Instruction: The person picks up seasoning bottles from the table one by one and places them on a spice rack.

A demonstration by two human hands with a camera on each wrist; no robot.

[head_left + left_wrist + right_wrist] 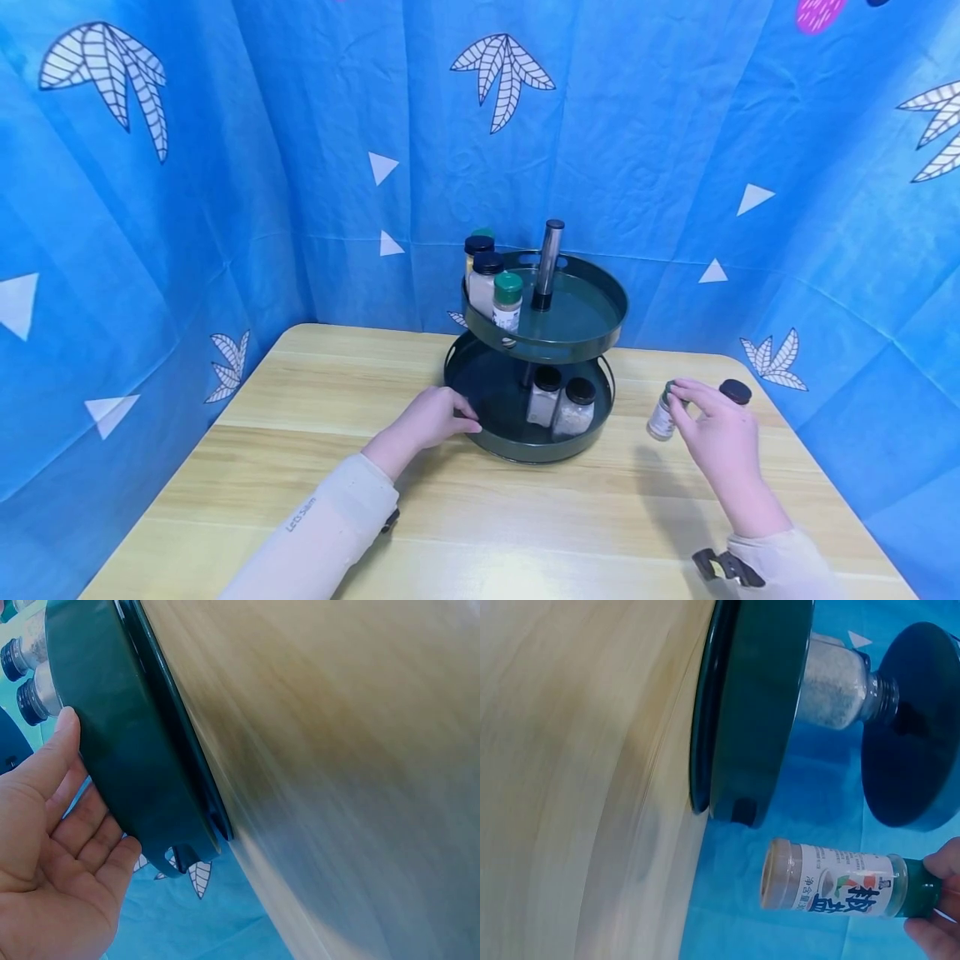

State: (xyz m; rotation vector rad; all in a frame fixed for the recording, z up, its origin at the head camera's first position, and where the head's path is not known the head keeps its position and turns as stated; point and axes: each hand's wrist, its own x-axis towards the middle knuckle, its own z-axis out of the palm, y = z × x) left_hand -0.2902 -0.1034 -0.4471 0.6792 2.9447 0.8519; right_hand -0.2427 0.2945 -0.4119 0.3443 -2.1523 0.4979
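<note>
A dark green two-tier round rack (pixel 525 451) stands on the wooden table. My left hand (pixel 437 418) holds the left rim of its lower tier, thumb on the rim and fingers against the outer wall in the left wrist view. On the right, my right hand (pixel 720 433) pinches the green cap of a seasoning jar (pixel 840 881) with a white label. That jar hangs a little off the table, beside the rack. Two black-capped jars, one of them a jar of pale grains (pixel 576 408), stand in the lower tier.
Several jars, including a green-capped jar (pixel 507 300), stand at the left of the upper tier. A metal post (pixel 550 258) rises through it. Behind my right hand is a black-capped jar (pixel 736 391), mostly hidden. Blue curtains (pixel 337 167) surround the table (pixel 300 400).
</note>
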